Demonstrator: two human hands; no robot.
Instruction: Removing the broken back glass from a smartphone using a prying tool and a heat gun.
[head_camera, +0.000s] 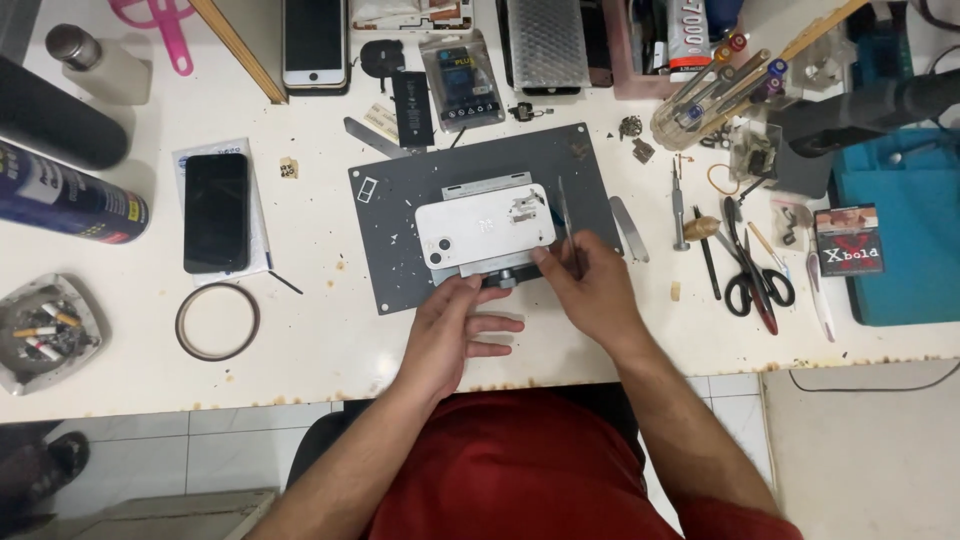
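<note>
Left hand (452, 325) lies flat, bracing the white phone back (484, 226); right hand (588, 283) pinches thin metal tweezers (566, 222). Judged: work gently along the phone's edge.

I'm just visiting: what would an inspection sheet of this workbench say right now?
Surface: white table, speckled with debris, grey work mat in the middle.
Job's things: white phone lying back up in a metal holder on the mat; thin tool at its right end.
Clutter: black phone, tape ring, ashtray, scissors, spray can.
Hands: left hand rests at the holder's near edge; right hand grips the thin tool.
Cables: dark cable below the table's right edge.
Surroundings: tiled floor, blue case at right.
</note>
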